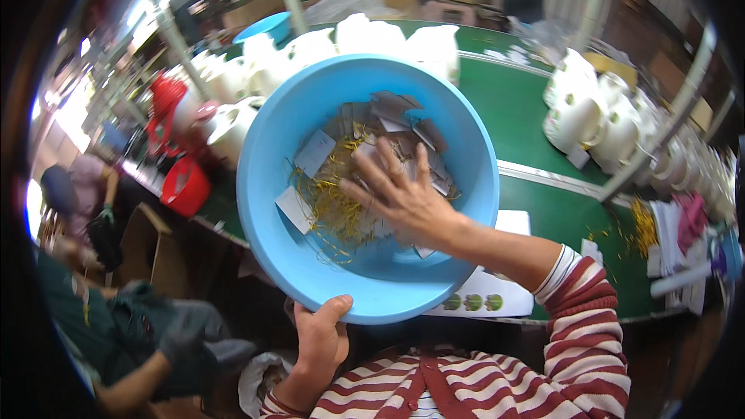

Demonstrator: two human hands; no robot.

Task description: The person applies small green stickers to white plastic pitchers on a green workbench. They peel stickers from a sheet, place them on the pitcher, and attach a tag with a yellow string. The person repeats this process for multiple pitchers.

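Observation:
My left hand (321, 329) grips the near rim of a large blue plastic basin (372, 297), with the thumb over the edge. The basin is tilted towards me. Inside it lie many small paper tags (315, 153) and a tangle of gold strings (343, 203). Over the tags, my right hand (407, 198) reaches in from the right with its fingers spread; nothing is gripped in it. Its fingertips are blurred, and whether they touch the tags I cannot tell. Beneath the basin's right side, a white sheet with green pictures (495, 297) lies on the green table.
White pitchers (372, 38) stand behind the basin, and more pitchers (573, 113) line the right side. A red basket (185, 186) is at the table's left edge. Metal posts (657, 122) rise around the table. Gold strings (644, 227) lie at right. Co-workers (151, 326) are at left.

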